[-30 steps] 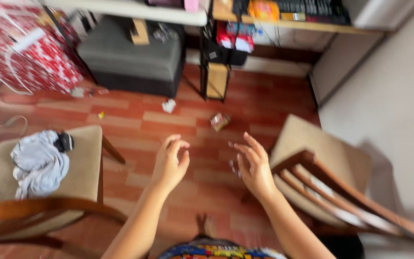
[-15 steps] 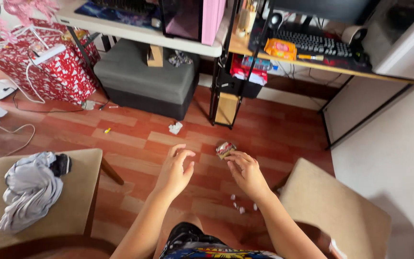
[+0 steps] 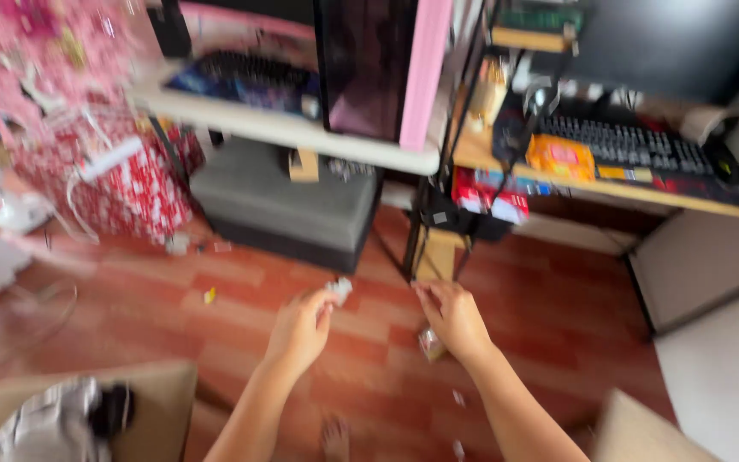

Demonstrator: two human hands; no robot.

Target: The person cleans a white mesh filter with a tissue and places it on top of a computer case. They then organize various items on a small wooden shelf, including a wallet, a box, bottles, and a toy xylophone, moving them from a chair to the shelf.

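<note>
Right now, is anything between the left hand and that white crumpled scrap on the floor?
Nothing visible. The left hand reaches toward the white crumpled scrap, its fingertips right beside it in the blurred view; only bare red floor surrounds them.

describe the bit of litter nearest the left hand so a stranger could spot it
Start at the grey ottoman under the white desk. On the reddish floor before it, at the left hand fingertips, lies a crumpled white paper scrap: paler than the shiny wrapper under the right hand.

Open red floor (image 3: 130, 325) ahead of both hands, grey ottoman (image 3: 288, 205) and desk frame (image 3: 425, 214) beyond — chair (image 3: 156, 402) at left.
</note>
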